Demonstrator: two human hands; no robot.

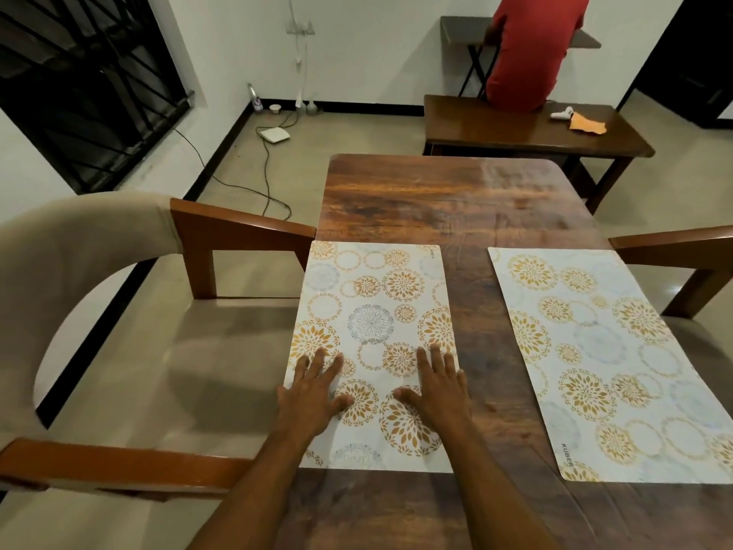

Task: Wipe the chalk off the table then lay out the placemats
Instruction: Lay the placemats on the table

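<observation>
I see both hands lying flat on one mat. The left hand (313,394) is palm down on the near left part, fingers straight and a little spread, the outer ones close to the mat's left border. The right hand (436,387) is palm down by the right border, fingers straight and close together, thumb pointing inward. Neither grips anything, and they lie apart with a patch of pattern between the thumbs. The left mat (377,311) under them is white with gold and grey flower rounds and runs away from me along the left side of the table (436,200). I cannot tell whether its left border stops at the table edge or hangs slightly over it. The right mat (603,351), in the same pattern, lies flat toward the right side, a little skewed, with "KUBER" printed at its near corner. A strip of bare dark wood separates the two mats, and glare falls on the far end of the table. A beige padded chair (79,271) with wooden arms stands against the left side, and a second chair arm (674,240) shows at the right. Beyond the table stands a dark bench (515,131) carrying an orange cloth (587,124) with a small white thing (561,113) just beside it. A person (531,53) in a red shirt sits there, back to me, at a grey folding table (464,31). On the floor near the wall lies a white box (273,135) with a cable (238,188) trailing from it, and a barred window (79,73) fills the upper left.
</observation>
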